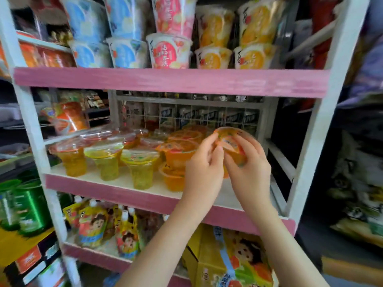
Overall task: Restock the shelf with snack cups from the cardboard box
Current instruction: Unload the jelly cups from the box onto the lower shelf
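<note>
- An orange jelly cup [229,141] is held tilted, lid toward the camera, above the right end of the middle shelf [124,193].
- The left hand [204,165] pinches its left rim.
- The right hand [249,168] has its fingers curled round its right side.
- Stacked orange cups [178,154] stand just left of it, with yellow cups [141,168] further left.
- The cardboard box [209,255] sits below the shelf.

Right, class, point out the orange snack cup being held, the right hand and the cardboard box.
orange snack cup [229,140]: head view, on its printed lid.
right hand [251,169]: head view, on the back of the hand.
cardboard box [238,256]: head view, on its printed yellow side.
</note>
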{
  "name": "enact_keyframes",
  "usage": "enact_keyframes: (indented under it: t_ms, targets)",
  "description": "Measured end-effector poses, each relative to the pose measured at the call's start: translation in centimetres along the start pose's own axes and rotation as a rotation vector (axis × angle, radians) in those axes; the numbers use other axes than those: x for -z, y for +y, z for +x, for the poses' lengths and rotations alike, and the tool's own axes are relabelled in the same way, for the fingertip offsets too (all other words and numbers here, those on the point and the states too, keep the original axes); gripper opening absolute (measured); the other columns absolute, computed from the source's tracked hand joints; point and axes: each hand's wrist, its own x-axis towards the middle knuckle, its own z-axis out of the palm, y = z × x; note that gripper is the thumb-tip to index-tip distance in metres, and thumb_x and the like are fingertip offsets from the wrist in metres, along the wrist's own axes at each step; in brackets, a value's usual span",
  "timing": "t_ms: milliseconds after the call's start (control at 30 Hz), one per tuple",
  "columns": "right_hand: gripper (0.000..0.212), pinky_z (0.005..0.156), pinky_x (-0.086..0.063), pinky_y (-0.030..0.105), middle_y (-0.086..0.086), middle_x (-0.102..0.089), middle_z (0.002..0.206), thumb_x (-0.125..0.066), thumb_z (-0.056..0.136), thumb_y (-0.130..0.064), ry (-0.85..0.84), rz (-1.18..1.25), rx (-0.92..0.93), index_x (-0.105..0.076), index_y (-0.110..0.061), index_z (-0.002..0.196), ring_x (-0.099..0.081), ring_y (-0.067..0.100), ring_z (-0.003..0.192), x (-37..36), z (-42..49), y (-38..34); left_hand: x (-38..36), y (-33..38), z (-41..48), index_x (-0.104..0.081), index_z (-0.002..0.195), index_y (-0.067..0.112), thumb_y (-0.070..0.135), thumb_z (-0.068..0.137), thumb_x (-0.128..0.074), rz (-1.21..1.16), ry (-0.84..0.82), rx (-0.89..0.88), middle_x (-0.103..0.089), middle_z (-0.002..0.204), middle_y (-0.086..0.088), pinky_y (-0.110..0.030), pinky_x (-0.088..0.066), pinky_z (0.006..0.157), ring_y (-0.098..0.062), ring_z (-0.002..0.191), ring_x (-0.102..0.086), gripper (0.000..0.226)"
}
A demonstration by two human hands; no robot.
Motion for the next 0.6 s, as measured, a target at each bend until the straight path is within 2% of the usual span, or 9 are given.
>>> enact_keyframes:
  t_ms: [67,133,200,267,333,467,533,600]
  targets:
    - [0.041,0.085,-0.022,-0.007,0.000,-0.051,0.133,-0.067,0.086,-0.020,-0.072,-0.088,-0.047,-0.059,-0.011,0.125,-0.046,0.003,0.115,-0.6,1.9,0.4,-1.0,-0.1,1.3,-0.039,0.141,0.029,0.019,0.102,-0.036,0.117,-0.008,0.034,-0.049,0.135,0.010,0.004,-0.031,0.083,0.003,0.114,-0.047,0.041]
    - [0.042,0.083,-0.022,-0.001,0.002,-0.050,0.135,-0.065,0.086,-0.021,-0.154,-0.130,-0.090,-0.058,-0.011,0.126,-0.050,0.013,0.117,-1.3,3.2,1.1,-2.0,-0.4,2.6,-0.029,0.147,0.026,0.011,0.101,-0.032,0.206,-0.010,0.092,-0.044,0.143,-0.001,-0.014,-0.035,0.095,-0.014,0.126,-0.044,0.049]
    - [0.043,0.085,-0.028,0.010,0.003,-0.047,0.138,-0.063,0.088,-0.023,-0.248,-0.159,-0.135,-0.056,-0.014,0.129,-0.048,0.018,0.120,-1.8,4.0,1.8,-2.8,-0.7,3.6,-0.020,0.150,0.022,0.004,0.098,-0.033,0.268,-0.024,0.160,-0.041,0.145,-0.008,-0.028,-0.037,0.101,-0.024,0.130,-0.041,0.056]
    - [0.042,0.091,-0.034,0.022,0.004,-0.044,0.141,-0.060,0.090,-0.026,-0.315,-0.195,-0.193,-0.054,-0.017,0.130,-0.047,0.022,0.122,-2.2,4.3,2.5,-3.5,-1.4,4.3,-0.015,0.151,0.020,0.002,0.096,-0.035,0.310,-0.047,0.221,-0.040,0.145,-0.011,-0.032,-0.040,0.100,-0.027,0.129,-0.042,0.061]
    - [0.042,0.093,-0.039,0.027,0.004,-0.044,0.139,-0.060,0.090,-0.028,-0.349,-0.182,-0.233,-0.054,-0.019,0.132,-0.049,0.022,0.119,-2.5,4.3,3.1,-3.9,-1.9,4.8,-0.014,0.151,0.020,0.000,0.094,-0.036,0.339,-0.060,0.258,-0.040,0.144,-0.011,-0.032,-0.042,0.097,-0.028,0.128,-0.044,0.064]
    - [0.048,0.100,-0.036,0.027,0.003,-0.034,0.145,-0.060,0.090,-0.026,-0.416,-0.138,-0.222,-0.047,-0.020,0.136,-0.043,0.022,0.127,-2.7,4.7,3.7,-4.1,-2.3,5.3,-0.016,0.150,0.023,-0.003,0.092,-0.038,0.329,-0.028,0.274,-0.040,0.145,-0.010,-0.037,-0.044,0.100,-0.028,0.128,-0.044,0.067]
    - [0.057,0.099,-0.034,0.026,0.001,-0.024,0.151,-0.059,0.091,-0.029,-0.470,-0.126,-0.225,-0.036,-0.022,0.143,-0.037,0.022,0.132,-2.6,4.7,3.9,-4.2,-2.2,5.1,-0.011,0.151,0.025,-0.004,0.091,-0.040,0.344,-0.031,0.281,-0.037,0.147,-0.009,-0.041,-0.044,0.102,-0.029,0.130,-0.042,0.073]
    - [0.069,0.106,-0.031,0.032,-0.003,-0.012,0.156,-0.061,0.089,-0.028,-0.506,-0.151,-0.208,-0.024,-0.026,0.148,-0.024,0.022,0.140,-2.4,4.4,4.2,-4.2,-1.9,4.2,-0.003,0.151,0.025,-0.004,0.090,-0.043,0.413,-0.043,0.270,-0.033,0.149,-0.009,-0.042,-0.045,0.101,-0.029,0.130,-0.042,0.079]
